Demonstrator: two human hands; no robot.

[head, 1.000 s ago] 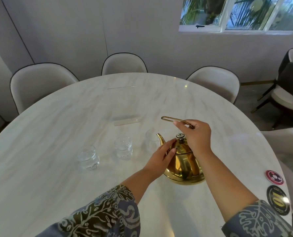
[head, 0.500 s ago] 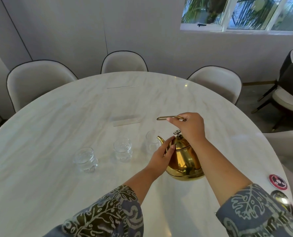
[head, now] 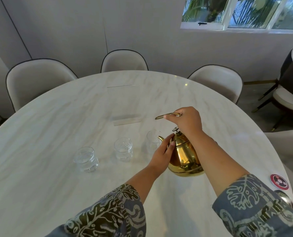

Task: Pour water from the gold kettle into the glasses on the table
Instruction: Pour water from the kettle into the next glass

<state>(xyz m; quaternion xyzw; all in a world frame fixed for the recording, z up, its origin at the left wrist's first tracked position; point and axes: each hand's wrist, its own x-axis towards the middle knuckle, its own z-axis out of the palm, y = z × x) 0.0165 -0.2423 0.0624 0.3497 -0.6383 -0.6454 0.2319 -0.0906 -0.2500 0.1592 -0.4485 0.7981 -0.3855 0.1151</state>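
The gold kettle point(head: 183, 156) is tilted forward, its base lifted off the white marble table point(head: 39, 134). My right hand point(head: 187, 121) grips the thin gold handle from above. My left hand point(head: 161, 154) rests flat against the kettle's left side, fingers near the lid. The spout points at the right glass point(head: 152, 141), right in front of it. Two more clear glasses stand in a row to the left: the middle glass point(head: 123, 149) and the left glass point(head: 86, 159), both with some water inside.
A clear acrylic stand point(head: 126, 119) sits behind the glasses. Two round coasters, red point(head: 279, 181) and dark point(head: 285, 199), lie at the table's right edge. Pale upholstered chairs point(head: 124, 61) ring the far side of the table.
The kettle has come up off the table and tipped forward, its spout now close to the right glass. Both hands stayed on it.
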